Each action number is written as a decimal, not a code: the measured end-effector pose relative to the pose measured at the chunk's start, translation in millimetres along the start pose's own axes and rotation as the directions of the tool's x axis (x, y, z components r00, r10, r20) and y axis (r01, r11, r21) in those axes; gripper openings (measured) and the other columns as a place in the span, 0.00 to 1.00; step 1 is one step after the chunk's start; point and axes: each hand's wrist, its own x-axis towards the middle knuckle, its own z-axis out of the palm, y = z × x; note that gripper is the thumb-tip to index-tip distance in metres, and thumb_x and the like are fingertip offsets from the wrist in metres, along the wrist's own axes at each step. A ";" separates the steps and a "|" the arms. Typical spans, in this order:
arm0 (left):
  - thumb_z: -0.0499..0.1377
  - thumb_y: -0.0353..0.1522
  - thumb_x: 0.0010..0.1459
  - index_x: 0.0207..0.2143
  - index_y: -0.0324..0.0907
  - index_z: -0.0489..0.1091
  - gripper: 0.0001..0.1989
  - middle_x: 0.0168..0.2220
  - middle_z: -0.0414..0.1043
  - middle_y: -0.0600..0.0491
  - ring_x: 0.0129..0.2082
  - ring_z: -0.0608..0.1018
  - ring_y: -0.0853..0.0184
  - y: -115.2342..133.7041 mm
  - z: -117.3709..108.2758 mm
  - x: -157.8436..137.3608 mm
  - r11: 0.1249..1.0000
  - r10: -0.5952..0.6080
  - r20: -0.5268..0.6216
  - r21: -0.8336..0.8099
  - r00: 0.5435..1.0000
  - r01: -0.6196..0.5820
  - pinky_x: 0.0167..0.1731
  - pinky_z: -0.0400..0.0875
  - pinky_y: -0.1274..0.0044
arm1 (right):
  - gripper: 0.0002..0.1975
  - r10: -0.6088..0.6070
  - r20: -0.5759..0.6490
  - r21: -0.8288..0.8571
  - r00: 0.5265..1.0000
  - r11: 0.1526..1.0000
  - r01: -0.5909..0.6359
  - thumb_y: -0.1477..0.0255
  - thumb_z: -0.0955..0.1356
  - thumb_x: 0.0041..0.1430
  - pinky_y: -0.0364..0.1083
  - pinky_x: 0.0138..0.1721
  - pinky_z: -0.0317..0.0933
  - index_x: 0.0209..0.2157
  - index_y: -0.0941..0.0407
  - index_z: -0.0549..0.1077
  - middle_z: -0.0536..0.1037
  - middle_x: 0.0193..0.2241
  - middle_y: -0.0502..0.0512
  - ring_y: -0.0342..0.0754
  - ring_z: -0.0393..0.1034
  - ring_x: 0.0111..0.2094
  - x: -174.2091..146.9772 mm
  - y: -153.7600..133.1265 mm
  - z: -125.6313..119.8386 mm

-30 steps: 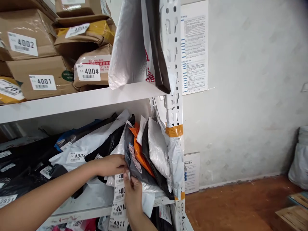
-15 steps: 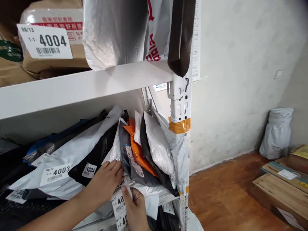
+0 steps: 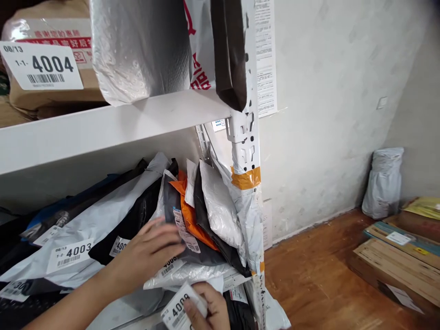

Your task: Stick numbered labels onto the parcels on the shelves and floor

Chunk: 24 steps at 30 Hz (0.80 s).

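My left hand (image 3: 154,247) is open, its fingers stretched out over the front of a dark grey mailer (image 3: 206,259) with a shipping label (image 3: 187,236). Under the fingers, a number label (image 3: 171,266), partly covered, sits on a shiny white mailer (image 3: 195,275). Lower down, my right hand (image 3: 213,309) grips a stack of number labels (image 3: 182,306), the top one reading 4009. To the left lie a black mailer (image 3: 137,220) and a pale grey mailer (image 3: 103,229) labelled 4003. An orange mailer (image 3: 194,222) stands behind the grey one.
A white shelf beam (image 3: 137,114) crosses above my hands, with a labelled package (image 3: 51,98) and a silver bag (image 3: 123,55) on it. The perforated rack post (image 3: 245,146) is at the right. Flattened cartons (image 3: 395,275) and a wrapped bundle (image 3: 383,183) are on the floor.
My left hand has let go of the label and spread its fingers. My right hand has drawn the labels down and away from the mailer. The view has turned slightly right.
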 end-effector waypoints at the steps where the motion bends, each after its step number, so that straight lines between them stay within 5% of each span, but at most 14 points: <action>1: 0.50 0.20 0.55 0.32 0.47 0.68 0.14 0.30 0.68 0.59 0.33 0.72 0.71 -2.4 -6.1 1.2 0.995 0.055 0.096 -0.091 0.994 -0.046 0.58 0.55 0.67 | 0.15 -0.029 0.029 0.033 0.999 0.999 0.028 0.58 0.72 0.46 0.39 0.24 0.56 0.23 0.56 0.73 0.68 0.20 0.50 0.41 0.60 0.23 6.1 -13.8 -2.4; 5: 0.54 0.23 0.47 0.28 0.46 0.70 0.10 0.28 0.67 0.58 0.31 0.70 0.70 -11.2 -21.1 -0.2 0.916 0.023 0.308 -0.387 0.951 0.103 0.49 0.62 0.72 | 0.17 0.053 0.211 0.223 0.976 0.970 -0.101 0.56 0.72 0.47 0.41 0.30 0.60 0.29 0.56 0.75 0.71 0.23 0.50 0.42 0.63 0.25 26.0 -55.0 3.6; 9: 0.44 0.31 0.63 0.36 0.45 0.69 0.14 0.34 0.69 0.54 0.35 0.71 0.68 -14.2 -19.4 -2.8 0.763 -0.135 0.409 -0.538 0.902 0.358 0.38 0.64 0.77 | 0.19 0.209 0.214 0.322 0.954 0.907 -0.271 0.56 0.74 0.43 0.43 0.30 0.59 0.28 0.57 0.75 0.73 0.21 0.50 0.42 0.63 0.23 32.6 -58.4 28.4; 12: 0.46 0.41 0.64 0.36 0.45 0.66 0.14 0.33 0.68 0.55 0.36 0.70 0.67 -11.7 -11.0 -2.0 0.766 -0.252 0.473 -0.435 0.844 0.473 0.36 0.63 0.77 | 0.22 0.244 0.129 0.379 0.961 0.884 -0.275 0.52 0.74 0.39 0.42 0.27 0.55 0.24 0.57 0.72 0.70 0.18 0.48 0.40 0.59 0.21 35.4 -47.1 45.1; 19: 0.45 0.39 0.65 0.32 0.41 0.64 0.15 0.34 0.67 0.52 0.34 0.70 0.64 -0.6 14.5 -2.5 0.944 -0.253 0.364 -0.110 0.897 0.311 0.35 0.61 0.72 | 0.27 0.232 0.013 0.293 0.973 0.929 -0.225 0.48 0.71 0.41 0.40 0.21 0.43 0.18 0.56 0.58 0.54 0.15 0.42 0.37 0.44 0.20 41.3 -30.9 54.4; 24: 0.46 0.29 0.63 0.31 0.40 0.67 0.12 0.33 0.68 0.49 0.32 0.70 0.60 9.3 20.4 -0.6 0.956 -0.290 0.292 0.139 0.911 0.259 0.35 0.62 0.68 | 0.28 0.248 0.103 0.240 0.963 0.934 -0.266 0.49 0.73 0.36 0.39 0.23 0.46 0.18 0.57 0.60 0.58 0.16 0.42 0.37 0.48 0.21 36.5 -36.3 50.4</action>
